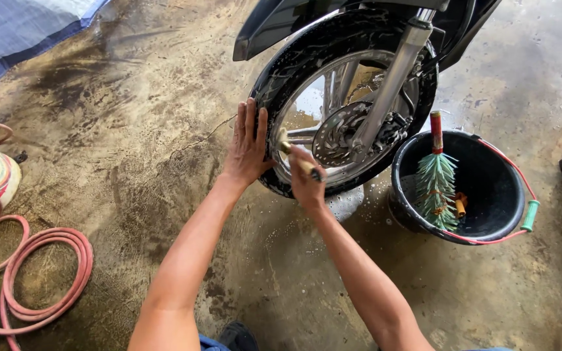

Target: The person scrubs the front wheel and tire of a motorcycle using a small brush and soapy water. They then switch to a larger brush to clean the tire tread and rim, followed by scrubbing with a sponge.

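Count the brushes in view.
2: a small brush gripped by the right hand against the wheel rim; a green bristle brush in the black bucket. Others may be hidden.

Left hand [247, 144] lies flat against a soapy motorcycle tyre [281, 78]; right hand [306, 180] grips a small brush [294, 156] at the wheel rim. Black bucket [489, 195] with bristle brush [437, 182] stands right; pink hose [40, 273] coils near left.

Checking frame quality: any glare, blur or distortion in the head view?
Head view: daylight, soft shadows; wet sheen glares on the floor top right and on the soapy tyre; wide-angle bend at the edges; left hand, right hand and brush reasonably sharp; bucket interior dark.
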